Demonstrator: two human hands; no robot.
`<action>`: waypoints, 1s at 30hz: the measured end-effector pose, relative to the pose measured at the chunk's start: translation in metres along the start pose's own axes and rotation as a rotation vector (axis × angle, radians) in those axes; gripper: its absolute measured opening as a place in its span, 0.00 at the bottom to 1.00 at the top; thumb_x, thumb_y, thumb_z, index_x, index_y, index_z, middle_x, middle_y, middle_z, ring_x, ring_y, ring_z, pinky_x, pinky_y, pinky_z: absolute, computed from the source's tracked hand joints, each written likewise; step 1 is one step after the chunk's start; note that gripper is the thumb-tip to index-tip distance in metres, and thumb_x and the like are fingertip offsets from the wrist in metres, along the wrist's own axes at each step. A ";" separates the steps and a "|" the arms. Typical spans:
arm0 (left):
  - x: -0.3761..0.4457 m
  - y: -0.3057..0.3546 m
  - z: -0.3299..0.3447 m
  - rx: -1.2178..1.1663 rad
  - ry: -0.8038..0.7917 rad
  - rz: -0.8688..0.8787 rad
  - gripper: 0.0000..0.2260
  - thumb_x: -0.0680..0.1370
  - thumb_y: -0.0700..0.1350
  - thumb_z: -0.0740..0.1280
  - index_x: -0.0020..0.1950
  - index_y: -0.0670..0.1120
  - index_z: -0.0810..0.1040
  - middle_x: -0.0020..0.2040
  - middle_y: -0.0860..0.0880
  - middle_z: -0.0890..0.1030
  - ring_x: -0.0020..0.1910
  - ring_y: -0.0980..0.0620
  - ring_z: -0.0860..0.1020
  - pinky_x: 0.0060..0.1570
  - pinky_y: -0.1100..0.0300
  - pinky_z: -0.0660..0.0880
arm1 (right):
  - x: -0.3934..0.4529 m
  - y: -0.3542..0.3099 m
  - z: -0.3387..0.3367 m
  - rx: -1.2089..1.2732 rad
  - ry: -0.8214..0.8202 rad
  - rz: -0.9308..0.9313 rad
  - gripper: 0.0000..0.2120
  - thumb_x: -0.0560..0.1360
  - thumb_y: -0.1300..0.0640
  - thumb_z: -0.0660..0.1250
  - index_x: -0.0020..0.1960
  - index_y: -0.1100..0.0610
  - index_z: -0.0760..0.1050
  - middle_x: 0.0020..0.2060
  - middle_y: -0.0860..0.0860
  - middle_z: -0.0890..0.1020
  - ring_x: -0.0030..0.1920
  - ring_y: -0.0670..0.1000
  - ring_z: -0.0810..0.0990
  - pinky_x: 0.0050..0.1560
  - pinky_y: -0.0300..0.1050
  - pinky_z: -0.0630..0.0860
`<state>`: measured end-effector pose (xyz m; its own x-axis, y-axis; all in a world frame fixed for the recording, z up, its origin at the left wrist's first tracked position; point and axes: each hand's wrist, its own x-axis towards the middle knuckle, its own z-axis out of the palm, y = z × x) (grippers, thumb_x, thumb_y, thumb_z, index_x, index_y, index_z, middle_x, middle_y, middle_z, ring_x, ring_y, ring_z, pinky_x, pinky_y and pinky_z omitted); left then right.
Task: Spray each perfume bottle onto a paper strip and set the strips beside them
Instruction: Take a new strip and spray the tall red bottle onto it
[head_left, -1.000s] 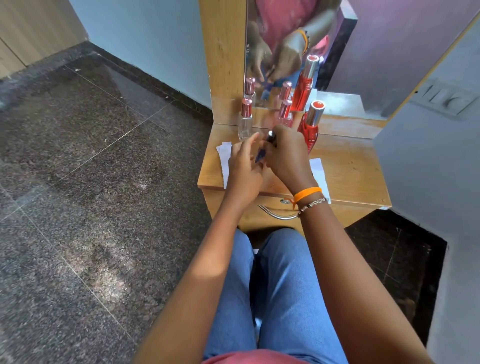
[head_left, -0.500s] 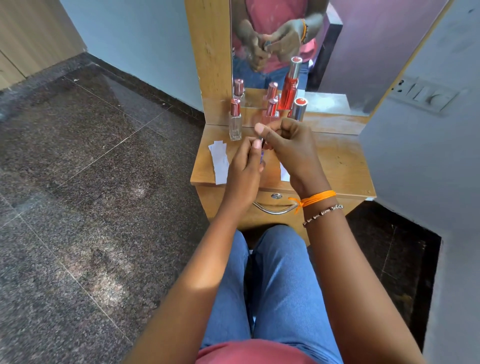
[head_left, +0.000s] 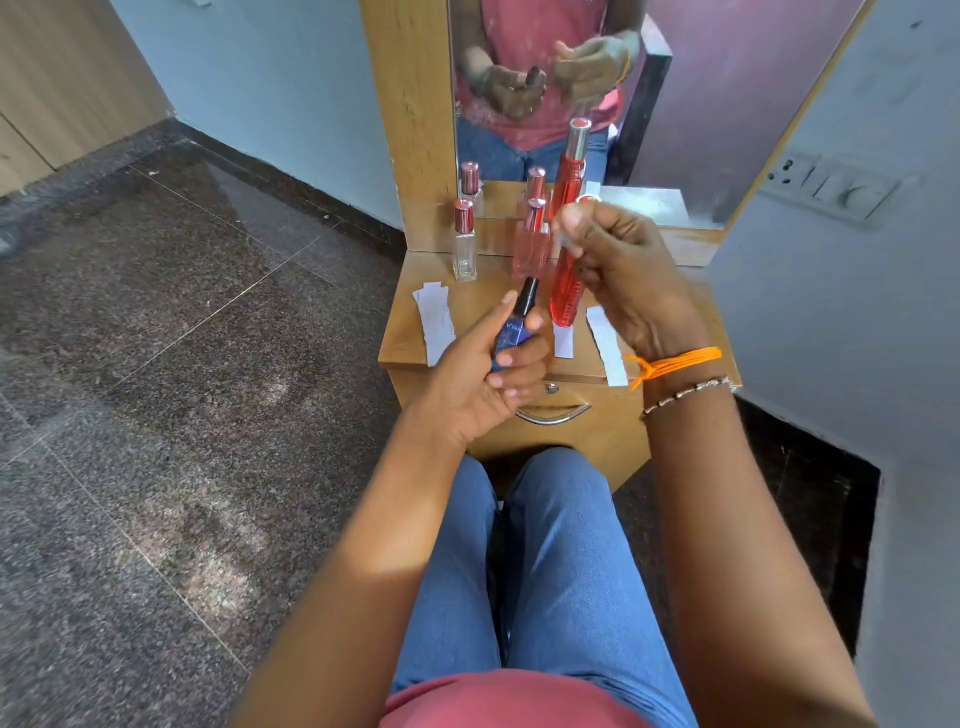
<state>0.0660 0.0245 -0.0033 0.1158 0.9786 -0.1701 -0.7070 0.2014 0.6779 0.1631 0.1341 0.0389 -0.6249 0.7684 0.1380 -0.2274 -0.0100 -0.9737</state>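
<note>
I am curling the fingers and thumb of my left hand (head_left: 488, 374) around a small dark blue perfume bottle with a black spray neck (head_left: 514, 327), holding it tilted, nozzle pointing up and away from me. My right hand (head_left: 623, 270) is raised just above and to the right of it, fingers bunched as if pinching something small and pale, perhaps the bottle's clear cap; it is blurred, so I cannot tell for sure. A second ago both hands were pressed together over the bottle; now they are parting and the black neck is showing bare, which I judge means the bottle is uncapped and ready to spray.

Just beyond my left fingertips a tall slim red bottle with a silver cap (head_left: 566, 291) is standing, partly behind my right hand. Further out, a pale pink square glass bottle with a rose cap (head_left: 531, 244) and a clear square glass bottle with a rose cap (head_left: 464, 244) are standing against the mirror (head_left: 701, 104).

White paper strips are lying on the small wooden dressing table (head_left: 685, 343): one to the left of my left hand (head_left: 434, 322), one short one under the red bottle (head_left: 563, 340), one below my right wrist (head_left: 607, 345). No strip is in my hands yet, so spraying is not yet possible without picking one up.
</note>
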 end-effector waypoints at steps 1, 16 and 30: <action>-0.002 -0.003 -0.002 0.000 0.006 -0.010 0.17 0.79 0.55 0.52 0.38 0.48 0.73 0.22 0.55 0.65 0.18 0.61 0.61 0.23 0.67 0.55 | 0.000 -0.003 -0.005 -0.013 -0.009 -0.019 0.14 0.80 0.62 0.59 0.36 0.56 0.73 0.26 0.44 0.72 0.26 0.41 0.64 0.28 0.32 0.59; 0.029 -0.013 0.023 0.586 0.370 0.322 0.11 0.78 0.38 0.62 0.59 0.42 0.78 0.48 0.50 0.82 0.50 0.56 0.79 0.50 0.67 0.76 | -0.060 0.036 -0.023 -0.027 0.121 0.130 0.06 0.74 0.64 0.62 0.44 0.54 0.69 0.38 0.45 0.75 0.37 0.43 0.75 0.41 0.37 0.72; 0.063 -0.049 0.021 1.314 0.346 0.253 0.14 0.81 0.42 0.55 0.63 0.44 0.77 0.59 0.45 0.75 0.57 0.49 0.73 0.59 0.59 0.68 | -0.071 0.053 -0.078 -0.111 0.331 0.150 0.05 0.79 0.63 0.61 0.52 0.54 0.69 0.46 0.52 0.75 0.44 0.45 0.77 0.40 0.36 0.76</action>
<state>0.1225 0.0774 -0.0319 -0.2302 0.9729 0.0212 0.5108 0.1023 0.8536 0.2537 0.1283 -0.0361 -0.3654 0.9291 -0.0564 -0.0581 -0.0832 -0.9948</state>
